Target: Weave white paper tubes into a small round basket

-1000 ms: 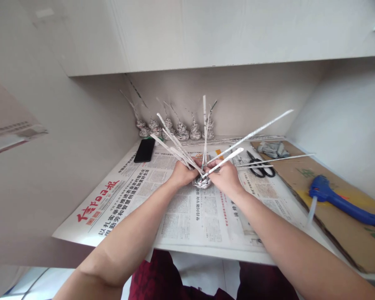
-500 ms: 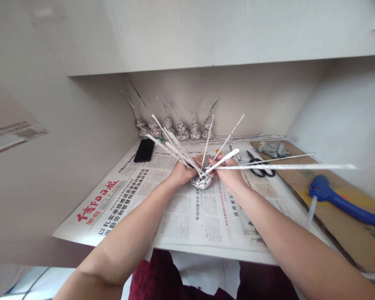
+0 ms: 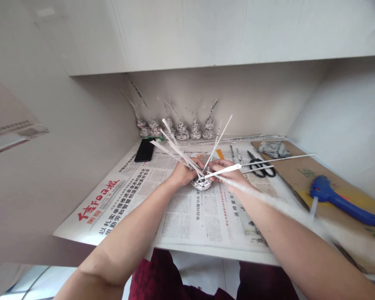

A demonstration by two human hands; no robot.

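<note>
Between my hands, over the newspaper, is a small round weave of rolled paper (image 3: 201, 183) with several paper sticks fanning up and outward from it. My left hand (image 3: 184, 171) is closed around its left side and the bases of the left sticks. On the other side, the fingers of my right hand (image 3: 226, 173) pinch a long paper stick (image 3: 256, 191) close to the weave. That stick stretches right across my right forearm, blurred by motion. Both sets of fingertips are partly hidden behind the weave and sticks.
Several finished gourd-shaped paper weaves (image 3: 181, 130) stand along the back wall. A black phone (image 3: 144, 150) lies at left on the newspaper (image 3: 137, 196). Right of my hands are black scissors (image 3: 261, 166), cardboard (image 3: 300, 175), crumpled paper (image 3: 273, 148) and a blue glue gun (image 3: 340, 202).
The long stick on the right has swung down toward me, over my right forearm. The upright sticks lean differently, and the weave has turned slightly between my hands.
</note>
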